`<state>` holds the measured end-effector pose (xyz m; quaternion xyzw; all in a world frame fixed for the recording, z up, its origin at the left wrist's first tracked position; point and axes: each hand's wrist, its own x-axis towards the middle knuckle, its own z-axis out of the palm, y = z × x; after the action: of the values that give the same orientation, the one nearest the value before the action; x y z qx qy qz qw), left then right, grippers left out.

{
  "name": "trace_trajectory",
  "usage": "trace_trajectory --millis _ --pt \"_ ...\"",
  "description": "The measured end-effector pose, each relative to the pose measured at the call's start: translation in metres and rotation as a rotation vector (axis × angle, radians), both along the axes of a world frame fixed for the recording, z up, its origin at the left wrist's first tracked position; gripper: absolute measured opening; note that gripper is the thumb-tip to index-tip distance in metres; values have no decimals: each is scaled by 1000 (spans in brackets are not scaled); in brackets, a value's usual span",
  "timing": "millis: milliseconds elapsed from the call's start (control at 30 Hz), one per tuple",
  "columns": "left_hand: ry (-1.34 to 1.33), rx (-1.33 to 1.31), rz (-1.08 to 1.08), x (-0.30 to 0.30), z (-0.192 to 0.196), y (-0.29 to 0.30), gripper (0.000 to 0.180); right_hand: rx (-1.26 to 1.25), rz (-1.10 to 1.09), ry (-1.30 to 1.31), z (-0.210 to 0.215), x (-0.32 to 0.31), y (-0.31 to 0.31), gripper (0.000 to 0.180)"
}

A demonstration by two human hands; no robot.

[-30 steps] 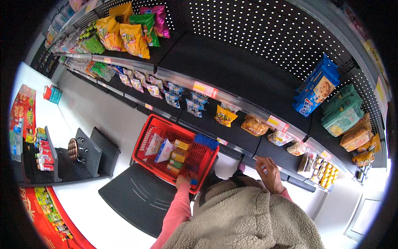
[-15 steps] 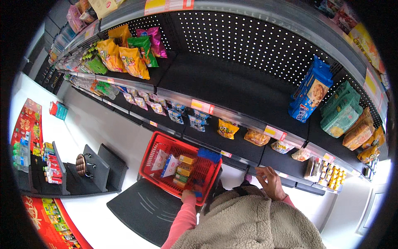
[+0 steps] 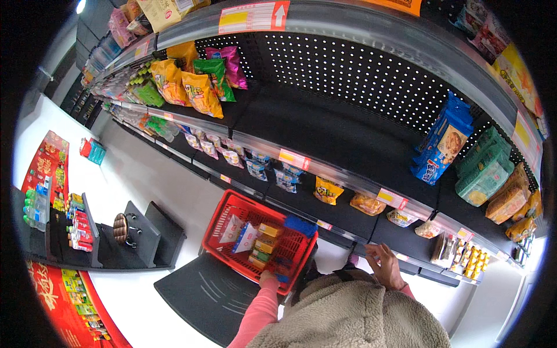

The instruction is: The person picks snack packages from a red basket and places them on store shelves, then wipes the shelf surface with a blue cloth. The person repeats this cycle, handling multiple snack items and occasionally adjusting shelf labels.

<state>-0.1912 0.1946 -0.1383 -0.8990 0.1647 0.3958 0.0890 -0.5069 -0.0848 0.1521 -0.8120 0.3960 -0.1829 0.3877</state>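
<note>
Left hand, mine (image 3: 268, 279), pink sleeve (image 3: 258, 316) behind it: set at the near rim of a red plastic slatted shopping basket (image 3: 246, 206), touching it. Fingers small and blurred; I cannot tell how tightly they close there.

Right hand, mine (image 3: 384, 267): raised in front of the lower black shelf (image 3: 348, 225), right of the basket and well apart from it. Fingers loosely bent, a gap between thumb and forefinger, bare of any item; nearest goods, by sight, a small white printed packet (image 3: 400, 217) on that shelf.

Basket: tilted in view, before the lower shelf, left of my beige fleece jacket (image 3: 348, 313), beside a black fan-shaped panel with pale curved lines (image 3: 203, 296).

Contents: one white-and-blue carton (image 3: 245, 238), leaning; one pale, pointed carton (image 3: 232, 229) just left of it; a row of small yellow and green boxes (image 3: 264, 243) running toward my left hand; a blue fuzzy-looking article (image 3: 300, 225) at the far right corner, kind unclear.

Lower shelf, further: one bright yellow bag (image 3: 328, 190); one orange-brown pack (image 3: 367, 204) between it and the white packet.

Upper shelf: blue biscuit packs (image 3: 444, 139), upright; green translucent packs (image 3: 486, 166) to their right.
</note>
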Motion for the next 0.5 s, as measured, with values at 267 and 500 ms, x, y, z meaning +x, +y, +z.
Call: trace_trajectory --millis 267,500 --pt "-20 19 105 0 10 -23 63 3 23 -10 2 3 -2 26" --pt "-129 -119 165 -6 12 -40 55 -3 39 5 -3 3 -1 27"
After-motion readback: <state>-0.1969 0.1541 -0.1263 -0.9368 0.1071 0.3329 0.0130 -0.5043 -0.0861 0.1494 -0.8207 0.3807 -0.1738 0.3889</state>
